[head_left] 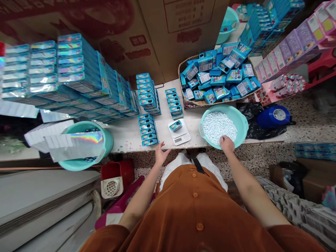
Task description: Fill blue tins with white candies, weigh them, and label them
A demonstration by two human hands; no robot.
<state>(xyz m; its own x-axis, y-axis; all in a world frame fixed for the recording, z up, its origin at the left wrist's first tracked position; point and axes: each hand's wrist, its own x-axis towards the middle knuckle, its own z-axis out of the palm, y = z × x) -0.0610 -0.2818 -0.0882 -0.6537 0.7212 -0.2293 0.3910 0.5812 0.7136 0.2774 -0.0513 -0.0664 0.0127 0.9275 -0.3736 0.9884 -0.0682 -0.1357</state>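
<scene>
My right hand (227, 144) reaches over the front rim of a turquoise basin (243, 120), its fingers curled together at the small pale-blue candies (219, 126) inside. Whatever those fingers hold is hidden. At the table's front edge, my left hand (161, 154) is open, thumb and fingers apart, with nothing in it. Just beyond that hand stands a white digital scale (181, 139), bearing one small blue candy box (175, 125). A short stack of similar boxes (148, 130) is left of the scale, and another row (174, 103) lies behind it.
A carton of jumbled blue packs (217, 77) sits behind the basin. Large stacks of blue boxes (78, 77) rise at left, above a turquoise tub (106, 143) with shiny sheets across it. A blue tape roll (273, 117) lies at right. Big cardboard boxes (157, 42) wall off the back.
</scene>
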